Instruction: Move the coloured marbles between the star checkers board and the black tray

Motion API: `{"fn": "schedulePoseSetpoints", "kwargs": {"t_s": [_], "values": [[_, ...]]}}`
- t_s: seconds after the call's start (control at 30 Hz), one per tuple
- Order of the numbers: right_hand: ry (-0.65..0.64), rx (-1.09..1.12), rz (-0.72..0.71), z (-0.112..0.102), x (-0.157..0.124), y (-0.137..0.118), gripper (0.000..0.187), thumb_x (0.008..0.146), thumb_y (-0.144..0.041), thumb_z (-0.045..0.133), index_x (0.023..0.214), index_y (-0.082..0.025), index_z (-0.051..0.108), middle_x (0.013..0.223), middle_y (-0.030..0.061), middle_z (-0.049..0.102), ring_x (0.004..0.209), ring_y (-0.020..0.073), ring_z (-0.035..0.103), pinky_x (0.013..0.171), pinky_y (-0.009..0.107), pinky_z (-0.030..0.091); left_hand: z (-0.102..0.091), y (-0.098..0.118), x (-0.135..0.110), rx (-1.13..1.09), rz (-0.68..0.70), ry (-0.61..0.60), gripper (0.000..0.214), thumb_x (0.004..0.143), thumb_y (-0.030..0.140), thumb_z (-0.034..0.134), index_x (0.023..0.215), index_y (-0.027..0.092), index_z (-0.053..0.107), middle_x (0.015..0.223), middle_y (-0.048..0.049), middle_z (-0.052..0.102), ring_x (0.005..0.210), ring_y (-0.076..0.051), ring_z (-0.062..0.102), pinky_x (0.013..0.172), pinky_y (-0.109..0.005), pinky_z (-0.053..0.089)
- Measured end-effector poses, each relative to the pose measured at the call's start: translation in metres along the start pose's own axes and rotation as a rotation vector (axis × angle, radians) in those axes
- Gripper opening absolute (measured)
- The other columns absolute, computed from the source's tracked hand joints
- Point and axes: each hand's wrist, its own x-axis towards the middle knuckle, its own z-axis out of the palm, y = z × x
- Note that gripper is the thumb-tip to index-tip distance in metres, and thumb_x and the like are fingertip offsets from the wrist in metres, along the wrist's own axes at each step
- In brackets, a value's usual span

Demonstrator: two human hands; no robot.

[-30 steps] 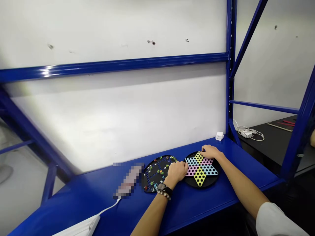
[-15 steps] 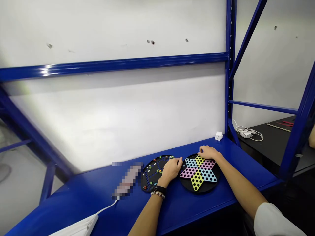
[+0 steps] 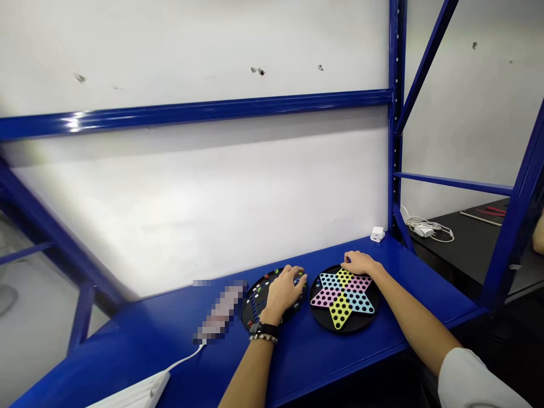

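Note:
My left hand, with a dark watch and a beaded bracelet at the wrist, hovers over a round black tray that holds several coloured marbles. Its fingers are apart above the tray's right part, and I see nothing held in them. To the right lies a round black Chinese checkers board with a yellow, blue and pink star full of holes. At its far rim my right hand has its fingers curled down together by the star's top yellow point. What those fingers hold, if anything, is hidden.
Left of the tray lies a pixelated flat object on a white cable, which runs to a white power strip. A white charger stands at the back right. Blue shelf posts frame the blue tabletop.
My left hand has moved left, from the gap beside the star board to over the marble tray, and its fingers have spread. The right hand stays at the board's far rim.

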Motion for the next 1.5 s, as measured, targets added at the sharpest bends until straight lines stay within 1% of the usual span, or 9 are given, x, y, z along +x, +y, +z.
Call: {"fn": "schedulePoseSetpoints", "kwargs": {"t_s": [0.13, 0.27, 0.47, 0.67, 0.8, 1.0, 1.2, 1.33, 1.5], "values": [[0.022, -0.007, -0.011, 0.005, 0.003, 0.002, 0.027, 0.087, -0.047, 0.050, 0.094, -0.023, 0.062, 0.105, 0.0088, 0.066, 0.093, 0.0257, 0.062, 0.073, 0.032, 0.043, 0.008, 0.020, -0.003, -0.113, 0.177, -0.122, 0.028, 0.090, 0.035, 0.050, 0.112, 0.028, 0.064, 0.105, -0.0027, 0.063, 0.096, -0.018, 0.063, 0.084, -0.027, 0.047], [0.033, -0.018, -0.030, 0.011, 0.008, 0.004, 0.026, 0.087, -0.045, 0.050, 0.091, -0.023, 0.061, 0.101, 0.0091, 0.067, 0.094, 0.0264, 0.062, 0.074, 0.033, 0.043, 0.011, 0.026, -0.004, -0.114, 0.124, -0.151, 0.026, 0.085, 0.027, 0.054, 0.110, 0.025, 0.063, 0.103, -0.0035, 0.064, 0.095, -0.018, 0.062, 0.079, -0.027, 0.047], [0.049, -0.016, -0.048, 0.016, 0.013, 0.008, 0.026, 0.087, -0.045, 0.050, 0.091, -0.023, 0.062, 0.100, 0.0088, 0.067, 0.094, 0.0264, 0.062, 0.074, 0.033, 0.042, 0.008, 0.025, -0.004, -0.107, 0.111, -0.164, 0.015, 0.086, 0.033, 0.057, 0.095, 0.024, 0.065, 0.095, -0.0016, 0.065, 0.089, -0.017, 0.062, 0.073, -0.026, 0.044], [0.042, 0.016, -0.068, 0.018, 0.016, 0.010, 0.026, 0.087, -0.046, 0.050, 0.090, -0.023, 0.062, 0.097, 0.0081, 0.067, 0.088, 0.0243, 0.062, 0.071, 0.032, 0.041, 0.001, 0.004, 0.000, -0.101, -0.035, 0.114, 0.020, 0.093, 0.036, 0.046, 0.097, 0.022, 0.060, 0.098, -0.0026, 0.066, 0.090, -0.017, 0.063, 0.075, -0.027, 0.045], [0.028, 0.035, -0.065, 0.018, 0.014, 0.009, 0.026, 0.088, -0.046, 0.049, 0.089, -0.023, 0.061, 0.093, 0.0067, 0.067, 0.083, 0.0224, 0.062, 0.068, 0.030, 0.041, 0.002, -0.019, 0.001, -0.020, -0.076, 0.040, 0.020, 0.088, 0.028, 0.049, 0.098, 0.022, 0.065, 0.104, -0.0049, 0.066, 0.096, -0.020, 0.063, 0.081, -0.029, 0.046], [0.085, 0.069, -0.147, 0.023, 0.009, -0.004, 0.025, 0.086, -0.043, 0.052, 0.096, -0.023, 0.063, 0.106, 0.0072, 0.065, 0.096, 0.0232, 0.060, 0.076, 0.031, 0.041, 0.000, -0.001, -0.006, -0.097, 0.085, 0.095, 0.029, 0.093, 0.035, 0.044, 0.108, 0.025, 0.067, 0.114, -0.0052, 0.066, 0.110, -0.023, 0.058, 0.095, -0.038, 0.044], [0.142, 0.027, -0.185, 0.030, 0.004, -0.021, 0.028, 0.087, -0.044, 0.049, 0.101, -0.023, 0.063, 0.109, 0.0085, 0.061, 0.104, 0.0255, 0.055, 0.087, 0.036, 0.040, 0.012, 0.030, -0.017, -0.159, 0.349, -0.137, 0.053, 0.084, 0.055, 0.058, 0.129, 0.027, 0.059, 0.133, -0.0071, 0.059, 0.123, -0.027, 0.052, 0.107, -0.043, 0.038], [0.184, 0.037, -0.181, 0.029, 0.002, -0.022, 0.027, 0.088, -0.042, 0.047, 0.102, -0.024, 0.061, 0.112, 0.0081, 0.059, 0.108, 0.0259, 0.052, 0.094, 0.041, 0.037, 0.017, 0.028, -0.015, -0.060, 0.257, -0.163, 0.056, 0.087, 0.057, 0.052, 0.136, 0.028, 0.055, 0.142, -0.0073, 0.054, 0.132, -0.029, 0.046, 0.114, -0.050, 0.029], [0.232, 0.035, -0.215, 0.019, -0.005, -0.029, 0.038, 0.089, -0.046, 0.048, 0.119, -0.025, 0.059, 0.126, 0.0090, 0.055, 0.119, 0.0275, 0.046, 0.103, 0.045, 0.031, 0.021, 0.028, -0.009, 0.055, 0.071, -0.019, 0.052, 0.089, 0.049, 0.054, 0.135, 0.025, 0.055, 0.145, -0.0090, 0.052, 0.135, -0.030, 0.043, 0.114, -0.052, 0.028]]}}
